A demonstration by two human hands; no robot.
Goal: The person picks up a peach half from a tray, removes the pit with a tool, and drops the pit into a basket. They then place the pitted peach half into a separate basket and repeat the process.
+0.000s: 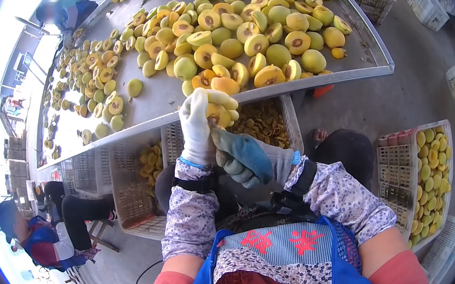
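Note:
My left hand (pixel 200 124), in a white glove, is wrapped round a cut yellow fruit half (pixel 218 115) above the near edge of the metal table (pixel 279 89). Its cut face shows a brown centre. My right hand (pixel 245 158), in a blue-grey glove, is closed with its fingertips against the lower side of that fruit. Whatever it grips is hidden by the fingers. Many halved yellow-green fruits (pixel 231 46) are heaped on the table just beyond my hands.
Below the table edge stand a crate of brown fruit scraps (pixel 263 125) and a crate (pixel 128 209) with fruit pieces. A full crate of fruit (pixel 396 180) is at the right. One person (pixel 45 239) sits at lower left; another (pixel 70 12) leans over the table's far end.

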